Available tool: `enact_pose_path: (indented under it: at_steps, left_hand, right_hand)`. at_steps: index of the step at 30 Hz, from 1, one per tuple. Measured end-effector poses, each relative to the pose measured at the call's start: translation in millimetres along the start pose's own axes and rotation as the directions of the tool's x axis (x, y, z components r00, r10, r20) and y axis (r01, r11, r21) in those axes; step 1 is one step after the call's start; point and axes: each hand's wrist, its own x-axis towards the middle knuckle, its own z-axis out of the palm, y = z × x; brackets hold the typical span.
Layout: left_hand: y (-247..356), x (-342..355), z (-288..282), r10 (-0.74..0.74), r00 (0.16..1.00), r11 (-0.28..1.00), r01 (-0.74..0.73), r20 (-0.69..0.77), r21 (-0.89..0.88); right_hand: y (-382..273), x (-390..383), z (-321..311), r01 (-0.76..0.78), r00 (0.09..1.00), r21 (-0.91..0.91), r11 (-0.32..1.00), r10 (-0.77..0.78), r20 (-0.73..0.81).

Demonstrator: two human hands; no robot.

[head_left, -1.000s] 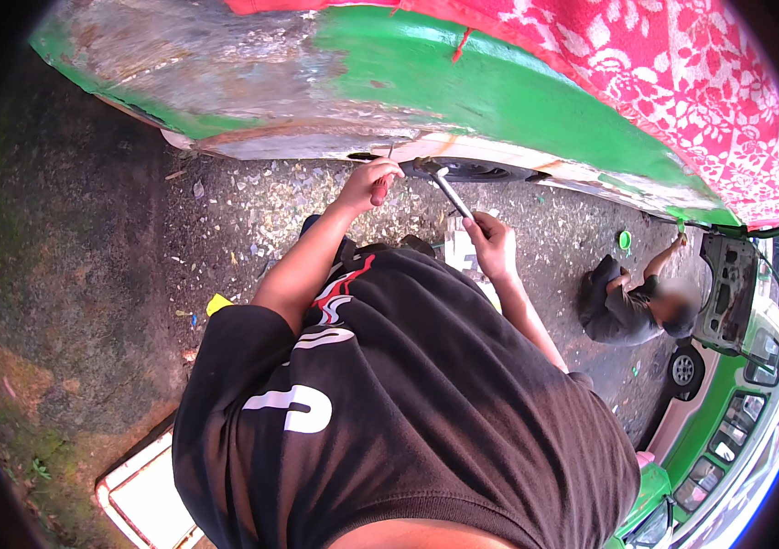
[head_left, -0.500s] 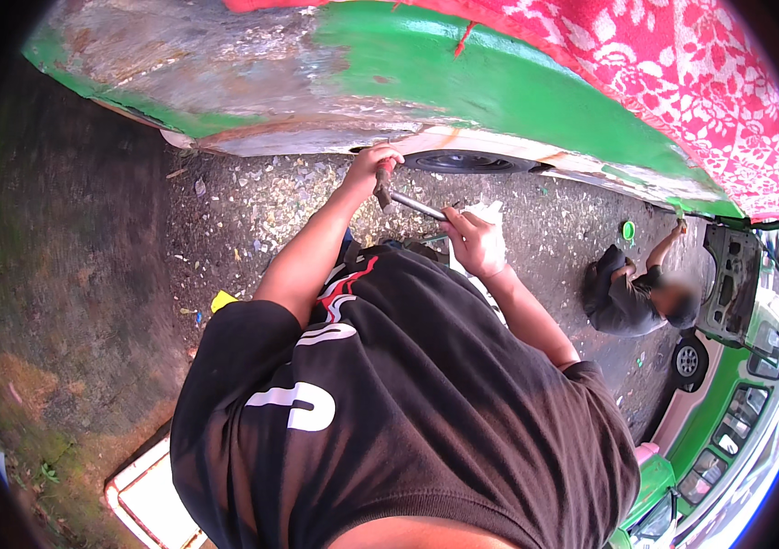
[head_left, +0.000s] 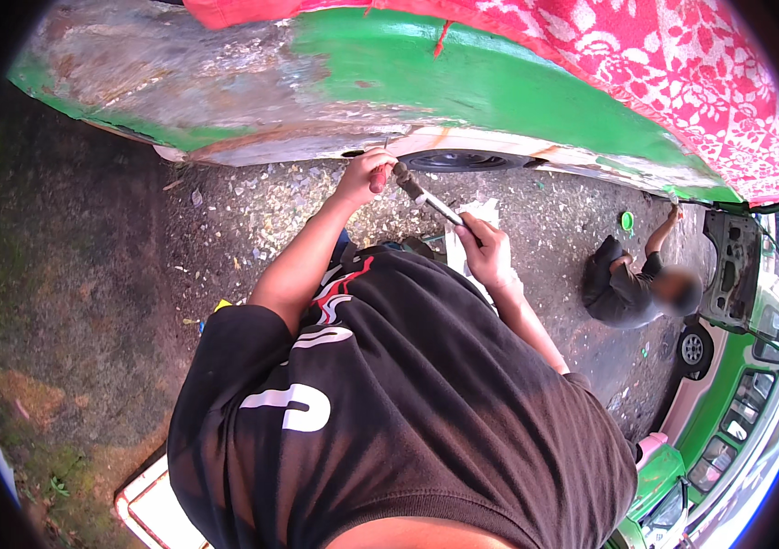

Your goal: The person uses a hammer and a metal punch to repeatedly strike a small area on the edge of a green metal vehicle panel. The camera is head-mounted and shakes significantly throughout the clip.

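Observation:
My left hand (head_left: pixel 360 174) is closed around the red handle (head_left: pixel 378 179) of a tool, held against the lower edge of the vehicle's side. The tool's working end is mostly hidden, so I cannot tell its exact kind. In my right hand (head_left: pixel 490 252), fingers are wrapped round the metal shaft of a hammer (head_left: pixel 442 210). The hammer's head is just right of the red handle, seemingly apart from it. Green paint covers part of the vehicle body (head_left: pixel 399 69); a patch on the left is stripped to grey and brown.
A red and white floral cloth (head_left: pixel 673 82) drapes over the vehicle. Paint flakes litter the ground (head_left: pixel 261 197). To the right a person (head_left: pixel 627 288) crouches, one hand at the same vehicle, near a green container (head_left: pixel 627 221). Another green vehicle (head_left: pixel 728 403) stands beyond; a white panel (head_left: pixel 156 508) lies lower left.
The hammer head has swung up and to the right, away from the red handle. My right hand has moved slightly right and down. My left hand keeps its grip, shifted a little left.

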Motion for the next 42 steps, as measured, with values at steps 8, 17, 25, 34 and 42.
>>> enact_pose_path:
  at_steps: [8, 17, 25, 34, 42]
  left_hand:
    - [1, 8, 7, -0.007, 1.000, 1.000, 0.007, -0.002, -0.022]
    - [7, 7, 12, -0.104, 0.994, 0.992, 0.103, -0.010, -0.077]
    - [12, 21, 10, -0.230, 0.972, 0.973, 0.232, 0.047, -0.019]
    - [0, 15, 15, -0.289, 0.957, 0.945, 0.289, 0.024, -0.151]
    - [6, 26, 7, -0.386, 0.922, 0.893, 0.384, 0.037, -0.234]
  right_hand:
    - [-3, 1, -5, -0.026, 0.999, -0.014, 1.000, 0.027, 0.041]
    - [-19, 1, -2, 0.109, 0.993, 0.000, 0.994, -0.108, 0.044]
    - [-18, 1, 4, 0.217, 0.974, -0.091, 0.972, -0.211, 0.079]
    - [-22, -4, 0, 0.148, 0.988, -0.020, 0.989, -0.147, 0.047]
    - [-11, 0, 10, 0.036, 0.999, -0.067, 0.997, -0.037, -0.017]
